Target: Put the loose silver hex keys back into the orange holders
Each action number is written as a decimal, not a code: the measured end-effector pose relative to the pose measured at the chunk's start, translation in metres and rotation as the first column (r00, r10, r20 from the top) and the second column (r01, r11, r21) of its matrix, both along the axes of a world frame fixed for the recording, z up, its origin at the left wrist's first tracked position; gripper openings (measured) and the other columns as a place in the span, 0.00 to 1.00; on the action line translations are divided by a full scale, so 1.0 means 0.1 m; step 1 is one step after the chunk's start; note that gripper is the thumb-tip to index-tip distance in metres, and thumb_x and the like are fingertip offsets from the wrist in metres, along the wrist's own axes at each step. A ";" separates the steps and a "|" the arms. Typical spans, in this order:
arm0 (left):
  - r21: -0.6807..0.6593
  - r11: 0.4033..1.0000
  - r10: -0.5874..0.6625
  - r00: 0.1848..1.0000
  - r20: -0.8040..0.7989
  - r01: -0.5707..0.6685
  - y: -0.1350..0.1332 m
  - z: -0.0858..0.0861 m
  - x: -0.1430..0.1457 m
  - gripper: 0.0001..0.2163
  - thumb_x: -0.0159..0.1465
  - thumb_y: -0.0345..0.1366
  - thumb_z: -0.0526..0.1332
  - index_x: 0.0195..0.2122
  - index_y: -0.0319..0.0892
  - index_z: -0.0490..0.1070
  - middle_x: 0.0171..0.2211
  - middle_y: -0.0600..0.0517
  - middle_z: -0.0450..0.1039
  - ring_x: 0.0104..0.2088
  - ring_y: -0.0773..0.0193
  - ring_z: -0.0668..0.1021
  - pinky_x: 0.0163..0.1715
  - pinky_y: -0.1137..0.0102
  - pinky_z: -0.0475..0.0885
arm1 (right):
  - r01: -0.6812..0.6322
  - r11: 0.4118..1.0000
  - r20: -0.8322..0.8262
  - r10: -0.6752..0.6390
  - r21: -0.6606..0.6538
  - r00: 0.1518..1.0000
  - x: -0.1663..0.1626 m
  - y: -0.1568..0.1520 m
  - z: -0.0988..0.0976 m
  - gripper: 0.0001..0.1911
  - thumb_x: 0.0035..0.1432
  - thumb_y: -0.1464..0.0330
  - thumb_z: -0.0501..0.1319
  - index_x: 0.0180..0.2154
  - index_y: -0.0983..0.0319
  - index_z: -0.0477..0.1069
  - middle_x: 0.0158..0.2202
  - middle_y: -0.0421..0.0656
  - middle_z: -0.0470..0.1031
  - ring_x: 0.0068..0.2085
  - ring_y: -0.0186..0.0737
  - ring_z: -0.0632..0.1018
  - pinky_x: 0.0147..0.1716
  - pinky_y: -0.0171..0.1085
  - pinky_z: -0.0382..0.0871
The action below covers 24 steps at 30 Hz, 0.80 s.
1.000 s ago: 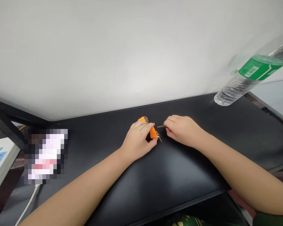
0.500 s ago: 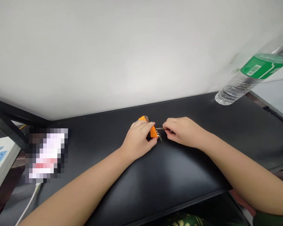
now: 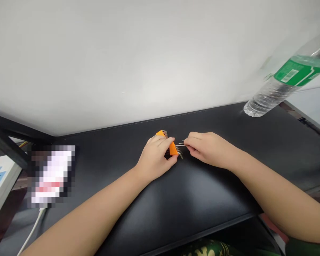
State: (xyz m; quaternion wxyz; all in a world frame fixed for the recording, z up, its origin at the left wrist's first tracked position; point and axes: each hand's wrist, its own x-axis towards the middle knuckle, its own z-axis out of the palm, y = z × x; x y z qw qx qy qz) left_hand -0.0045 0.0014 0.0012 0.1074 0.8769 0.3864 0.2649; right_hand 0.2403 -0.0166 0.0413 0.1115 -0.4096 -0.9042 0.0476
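My left hand (image 3: pixel 156 154) is closed around an orange hex key holder (image 3: pixel 173 148) low over the black tabletop. Several metal hex keys (image 3: pixel 180 153) stick out of the holder's right side, their bent ends near my thumb. Just to the right, my right hand (image 3: pixel 201 146) pinches a thin metal hex key (image 3: pixel 180 145) between thumb and forefinger. Its visible end points left and reaches the holder's edge; whether it sits in a slot cannot be made out. My fingers hide the rest of that key.
A clear plastic bottle (image 3: pixel 266 96) with a green label stands at the back right, by the pale wall (image 3: pixel 138 64). At the left lie a blurred-out phone-like device (image 3: pixel 52 174) with a white cable (image 3: pixel 33 229) and a white power strip (image 3: pixel 1 177). The black table (image 3: pixel 160 209) has its front edge near me.
The key in my right hand has shifted slightly against the holder's edge, showing a little more of its shaft. The whole view has moved a little; my left hand keeps its hold.
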 end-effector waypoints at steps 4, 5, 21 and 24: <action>0.007 1.000 -0.010 1.000 -0.009 0.010 0.00 -0.01 0.00 0.20 0.61 0.36 0.66 0.55 0.44 0.73 0.44 0.47 0.82 0.48 0.51 0.81 0.53 0.52 0.73 | -0.004 1.000 0.011 0.004 -0.005 1.000 -0.01 -0.02 0.01 0.09 0.69 0.73 0.55 0.42 0.61 0.74 0.37 0.43 0.72 0.30 0.36 0.69 0.29 0.37 0.58; 0.011 1.000 -0.014 1.000 -0.017 0.014 0.00 -0.01 0.00 0.20 0.61 0.36 0.66 0.55 0.43 0.73 0.45 0.46 0.82 0.49 0.51 0.81 0.53 0.52 0.73 | -0.009 1.000 0.015 0.009 0.003 1.000 -0.02 -0.03 0.02 0.10 0.69 0.74 0.54 0.42 0.61 0.74 0.38 0.43 0.72 0.30 0.36 0.68 0.29 0.37 0.58; 0.039 0.997 -0.062 0.998 -0.005 0.062 -0.03 0.01 0.02 0.17 0.62 0.37 0.66 0.52 0.44 0.73 0.45 0.48 0.81 0.49 0.53 0.79 0.55 0.55 0.69 | -0.079 0.964 -0.444 -0.045 -0.256 0.895 -0.17 0.01 -0.06 0.10 0.69 0.77 0.55 0.40 0.60 0.74 0.38 0.42 0.76 0.38 0.37 0.76 0.40 0.36 0.71; 0.059 0.997 -0.050 0.999 0.013 0.049 -0.01 -0.01 0.01 0.19 0.62 0.37 0.67 0.54 0.43 0.72 0.45 0.47 0.81 0.50 0.53 0.79 0.55 0.55 0.70 | -0.031 0.982 -0.298 -0.027 -0.188 0.954 -0.08 0.06 -0.07 0.10 0.69 0.75 0.56 0.45 0.61 0.75 0.42 0.45 0.77 0.41 0.39 0.77 0.43 0.38 0.70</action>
